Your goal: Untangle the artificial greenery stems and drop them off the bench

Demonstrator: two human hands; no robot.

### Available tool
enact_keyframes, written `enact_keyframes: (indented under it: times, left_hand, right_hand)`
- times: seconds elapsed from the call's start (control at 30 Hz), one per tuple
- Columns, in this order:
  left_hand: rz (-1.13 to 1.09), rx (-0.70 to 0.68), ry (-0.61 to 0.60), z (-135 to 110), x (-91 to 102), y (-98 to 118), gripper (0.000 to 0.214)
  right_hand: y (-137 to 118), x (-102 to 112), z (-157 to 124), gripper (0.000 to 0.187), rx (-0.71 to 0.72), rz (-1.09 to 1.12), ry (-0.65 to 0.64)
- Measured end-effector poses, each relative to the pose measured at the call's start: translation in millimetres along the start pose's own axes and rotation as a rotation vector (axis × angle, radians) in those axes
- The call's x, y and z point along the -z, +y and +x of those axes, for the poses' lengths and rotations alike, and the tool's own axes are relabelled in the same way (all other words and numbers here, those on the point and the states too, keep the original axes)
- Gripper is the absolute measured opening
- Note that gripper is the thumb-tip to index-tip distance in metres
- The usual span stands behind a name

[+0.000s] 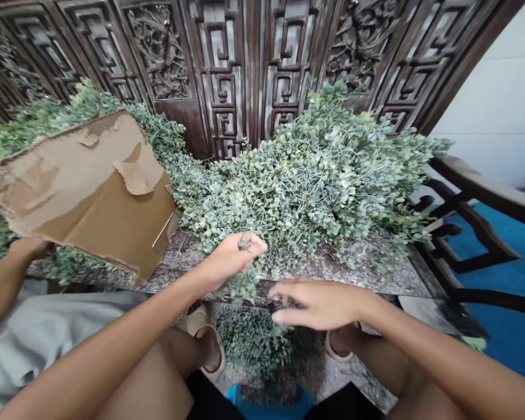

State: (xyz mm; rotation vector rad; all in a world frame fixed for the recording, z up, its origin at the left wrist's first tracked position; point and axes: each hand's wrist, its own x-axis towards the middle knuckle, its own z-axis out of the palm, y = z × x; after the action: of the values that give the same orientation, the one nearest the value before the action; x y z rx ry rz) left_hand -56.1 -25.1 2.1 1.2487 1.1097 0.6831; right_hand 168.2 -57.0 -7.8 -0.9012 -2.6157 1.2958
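A big heap of small-leaved green sprigs (315, 175) covers a speckled stone table (376, 274). My left hand (230, 259) rests at the heap's near edge, fingers closed in a pinch on a small sprig (245, 241). Just below it, my right hand (321, 303) reaches in from the right over the table's front edge. Its fingers are stretched out to the left and touch loose sprigs there, slightly blurred. A smaller clump of sprigs (254, 341) lies on the floor between my sandalled feet.
A torn cardboard box (83, 186) leans over the table's left side, with another person's hand (28, 248) and grey clothing beneath it. A carved dark wooden screen (245, 64) stands behind. A wooden chair (472, 216) is at right on blue floor. A blue container (266, 405) sits below.
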Motion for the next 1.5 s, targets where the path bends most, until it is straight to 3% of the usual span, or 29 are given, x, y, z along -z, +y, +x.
enact_keyframes:
  times: [0.2, 0.33, 0.47, 0.57, 0.67, 0.97, 1.13, 1.27, 1.4, 1.5]
  left_hand:
    - [-0.377, -0.065, -0.054, 3.0, -9.0, 4.2, 0.028]
    - [-0.488, -0.118, -0.008, 8.7, -15.7, 4.0, 0.025]
    - [-0.571, -0.138, 0.057, 11.2, -21.3, 3.6, 0.023]
    - [-0.504, -0.140, 0.107, 12.5, -21.8, 0.7, 0.026]
    - [-0.301, -0.117, 0.179, 13.1, -17.0, -2.6, 0.026]
    - [0.029, 0.064, -0.062, -1.2, 3.5, 7.0, 0.023]
    - [0.122, 0.002, -0.025, -4.9, -1.2, 8.7, 0.025]
    - [0.094, -0.045, 0.054, -1.3, -3.1, 4.8, 0.016]
    - [-0.001, -0.097, 0.070, 1.1, -2.5, 1.8, 0.011]
    - [-0.111, -0.106, 0.021, 1.4, -3.3, 2.3, 0.009]
  right_hand:
    - [17.1, 12.4, 14.5, 0.041, -0.117, 0.186, 0.325]
    - [12.7, 9.8, 22.0, 0.054, -0.068, 0.268, 0.412]
    - [8.0, 6.5, 29.8, 0.035, -0.075, 0.324, 0.457]
    - [9.3, 6.9, 34.4, 0.023, -0.079, 0.325, 0.441]
    - [13.0, 10.3, 34.9, 0.025, -0.037, 0.289, 0.406]
    - [21.2, 19.5, 30.2, 0.026, -0.071, 0.357, 0.512]
    - [21.8, 22.0, 27.8, 0.027, -0.049, 0.459, 0.413]
    - [22.6, 26.8, 20.9, 0.022, 0.034, 0.397, 0.274]
    - [24.8, 28.6, 15.4, 0.020, 0.034, 0.338, 0.281]
    - [27.1, 28.5, 13.7, 0.031, 0.003, 0.332, 0.304]
